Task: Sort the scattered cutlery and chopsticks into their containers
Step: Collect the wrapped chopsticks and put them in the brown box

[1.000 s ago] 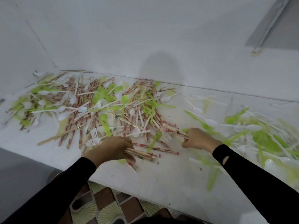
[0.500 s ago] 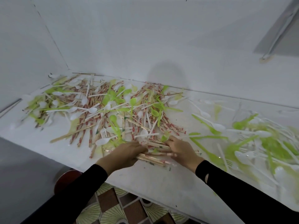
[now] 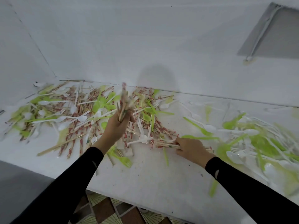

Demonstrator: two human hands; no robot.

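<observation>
Half a second ago both hands met low over a flat bunch. Now the left hand (image 3: 119, 126) has raised its bundle of chopsticks (image 3: 123, 102) upright, motion-blurred, and the right hand (image 3: 191, 148) has slid rightward. Scattered cutlery (image 3: 97, 109), green and white plastic spoons and forks among chopsticks in red-printed paper sleeves, litters the white table (image 3: 153, 178). The left hand's fingers clamp the bundle's lower end, while the right hand, well apart, curls over loose chopsticks (image 3: 165, 143) lying flat.
</observation>
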